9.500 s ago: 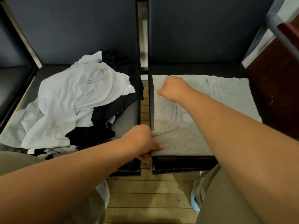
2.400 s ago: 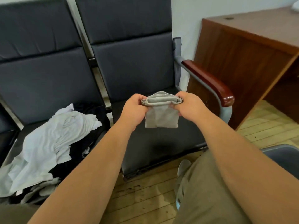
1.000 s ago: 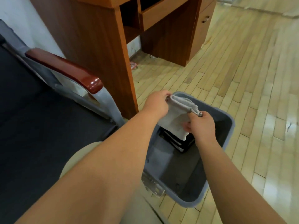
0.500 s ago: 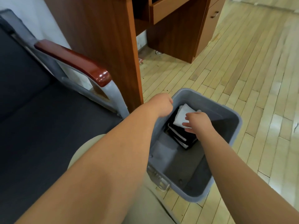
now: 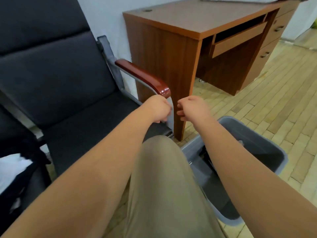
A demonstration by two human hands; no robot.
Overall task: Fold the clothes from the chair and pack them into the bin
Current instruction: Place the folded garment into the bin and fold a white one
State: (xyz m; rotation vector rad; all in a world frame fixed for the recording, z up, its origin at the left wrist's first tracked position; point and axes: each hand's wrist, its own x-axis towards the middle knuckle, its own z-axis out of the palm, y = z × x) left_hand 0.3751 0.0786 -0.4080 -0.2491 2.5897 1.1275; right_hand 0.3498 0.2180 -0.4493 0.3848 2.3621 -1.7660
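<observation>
Down at the lower right, a gray bin (image 5: pixel 281 158) on the floor, right beside a knee in tan pants (image 5: pixel 163 177). Inside the bin, a bit of dark folded clothes (image 5: pixel 204 154) peeking out near the side closest to the knee, mostly hidden behind the right arm; too hidden to tell how many pieces. Gray bottom showing at the near end of the bin. Up in front of the end of the chair arm, the left hand (image 5: pixel 158 109), fingers curled in loosely, holding nothing; hard to tell if touching the gray metal behind it. Just beside it, with a small gap between the two, the right hand (image 5: pixel 191 107), fingers also loosely curled, holding nothing, its arm stretched across over the bin. Far over at the lower left, on another seat, a messy pile not yet folded: a white cloth (image 5: pixel 12 169) with a black cloth (image 5: pixel 25 146) above and around it, well apart from the bin. In the middle, a dark chair (image 5: pixel 82 121) with a padded back and a shiny red-brown armrest (image 5: pixel 142 76) on a gray metal frame. Just behind the armrest, a brown wooden desk (image 5: pixel 197 19) with an open shelf under the top and drawers (image 5: pixel 274 31) with handles at the far end. Pale wooden floor (image 5: pixel 257 109) made of short planks, all around the bin and under the desk. White wall (image 5: pixel 106 14) behind the chair and the desk.
</observation>
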